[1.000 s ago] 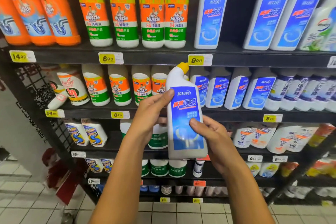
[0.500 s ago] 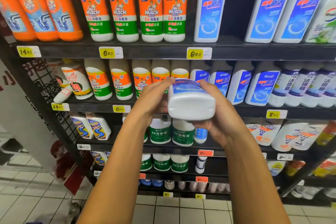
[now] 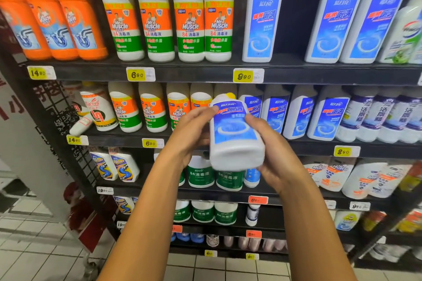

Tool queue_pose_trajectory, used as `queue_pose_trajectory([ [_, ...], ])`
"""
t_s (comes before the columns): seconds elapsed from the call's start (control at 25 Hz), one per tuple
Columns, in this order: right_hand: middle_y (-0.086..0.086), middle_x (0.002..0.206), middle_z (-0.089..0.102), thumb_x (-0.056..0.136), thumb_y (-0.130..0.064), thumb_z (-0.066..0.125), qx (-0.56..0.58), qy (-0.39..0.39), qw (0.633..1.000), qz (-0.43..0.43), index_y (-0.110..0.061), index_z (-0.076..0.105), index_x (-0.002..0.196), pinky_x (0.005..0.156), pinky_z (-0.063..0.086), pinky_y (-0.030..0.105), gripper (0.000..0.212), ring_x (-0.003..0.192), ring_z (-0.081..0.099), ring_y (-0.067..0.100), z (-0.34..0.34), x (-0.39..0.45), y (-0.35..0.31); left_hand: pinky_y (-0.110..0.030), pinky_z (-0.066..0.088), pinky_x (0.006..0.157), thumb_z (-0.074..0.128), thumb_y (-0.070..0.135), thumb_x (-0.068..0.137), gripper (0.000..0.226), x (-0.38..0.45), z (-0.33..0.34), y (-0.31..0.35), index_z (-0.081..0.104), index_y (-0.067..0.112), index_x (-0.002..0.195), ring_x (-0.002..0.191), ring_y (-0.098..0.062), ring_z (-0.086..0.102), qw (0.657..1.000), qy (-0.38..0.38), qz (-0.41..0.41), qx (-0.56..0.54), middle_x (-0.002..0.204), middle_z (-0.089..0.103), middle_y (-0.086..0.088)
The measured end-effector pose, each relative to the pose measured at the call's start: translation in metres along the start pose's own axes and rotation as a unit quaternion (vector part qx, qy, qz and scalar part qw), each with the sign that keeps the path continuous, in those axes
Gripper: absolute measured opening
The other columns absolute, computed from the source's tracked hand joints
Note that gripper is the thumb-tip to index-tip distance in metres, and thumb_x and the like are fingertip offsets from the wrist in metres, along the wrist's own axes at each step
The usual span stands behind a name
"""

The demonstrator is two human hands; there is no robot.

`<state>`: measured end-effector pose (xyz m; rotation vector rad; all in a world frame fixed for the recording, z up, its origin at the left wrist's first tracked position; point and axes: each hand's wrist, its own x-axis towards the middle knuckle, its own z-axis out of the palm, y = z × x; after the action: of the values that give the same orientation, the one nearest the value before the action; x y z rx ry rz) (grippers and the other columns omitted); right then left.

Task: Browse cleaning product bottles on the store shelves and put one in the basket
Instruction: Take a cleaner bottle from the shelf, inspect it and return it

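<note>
Right now, from the head view, a white bottle with a blue label [image 3: 235, 134] is held in front of the middle shelf [image 3: 319, 146], tipped with its base toward the camera, the left hand [image 3: 194, 130] curled round its left side and the right hand [image 3: 271, 150] cupping its right side and base, fingers wrapped on it. Browsing looks well under way with one bottle picked out. No basket is in view, so the drop-in is left to do.

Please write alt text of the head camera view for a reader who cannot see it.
Two hands, left hand and right hand, hold a white bottle with a blue label, tilted base toward the camera, before store shelves of cleaning bottles with yellow price tags.
</note>
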<state>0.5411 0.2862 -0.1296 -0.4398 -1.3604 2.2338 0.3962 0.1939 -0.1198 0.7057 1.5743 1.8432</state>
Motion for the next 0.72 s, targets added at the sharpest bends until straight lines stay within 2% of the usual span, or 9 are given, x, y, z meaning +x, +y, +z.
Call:
queue_pose_trajectory([
  [0.08,0.011,0.119,0.073,0.094,-0.025,0.061,0.013,-0.024,1.0,-0.013,-0.016,0.062,0.126,0.078,0.06,0.037,0.033,0.109,0.071,0.027,-0.005,0.001,0.007,-0.024,0.055,0.053,0.07,0.035,0.088,0.029,0.0,-0.002,0.0,0.063,0.025,0.115,0.083,-0.016,0.075,1.0,-0.001,0.027,-0.007,0.094,0.078,0.0],
  [0.24,0.008,0.123,0.071,0.085,-0.025,0.069,-0.011,-0.039,0.999,-0.031,-0.022,0.057,0.134,0.079,0.06,0.037,0.05,0.112,0.069,0.027,-0.017,0.004,0.018,-0.028,0.058,0.061,0.074,0.035,0.081,0.039,-0.002,-0.006,-0.004,0.06,0.036,0.118,0.091,-0.019,0.075,0.996,-0.031,0.077,-0.026,0.104,0.076,-0.002],
  [0.4,0.013,0.124,0.07,0.085,-0.023,0.071,-0.019,-0.062,0.997,-0.051,-0.014,0.066,0.122,0.084,0.058,0.035,0.039,0.113,0.068,0.028,-0.026,0.007,0.025,-0.028,0.058,0.072,0.074,0.022,0.078,0.051,-0.003,-0.009,-0.007,0.057,0.033,0.124,0.094,-0.023,0.074,0.987,-0.067,0.131,-0.058,0.105,0.076,-0.009],
  [0.52,0.016,0.126,0.068,0.086,-0.024,0.07,-0.009,-0.08,0.995,-0.064,-0.007,0.062,0.125,0.089,0.057,0.035,0.044,0.117,0.066,0.029,-0.026,0.009,0.029,-0.024,0.057,0.07,0.074,0.021,0.078,0.048,-0.004,-0.007,-0.004,0.057,0.035,0.121,0.093,-0.019,0.074,0.983,-0.071,0.162,-0.05,0.101,0.077,-0.006],
  [0.72,0.013,0.124,0.07,0.079,-0.033,0.073,-0.007,-0.078,0.994,-0.08,-0.011,0.058,0.129,0.083,0.059,0.033,0.056,0.114,0.068,0.027,-0.021,0.009,0.028,-0.022,0.057,0.069,0.071,0.023,0.079,0.048,-0.009,-0.007,0.001,0.056,0.035,0.122,0.098,-0.018,0.073,0.981,-0.072,0.181,-0.027,0.103,0.076,-0.003],
])
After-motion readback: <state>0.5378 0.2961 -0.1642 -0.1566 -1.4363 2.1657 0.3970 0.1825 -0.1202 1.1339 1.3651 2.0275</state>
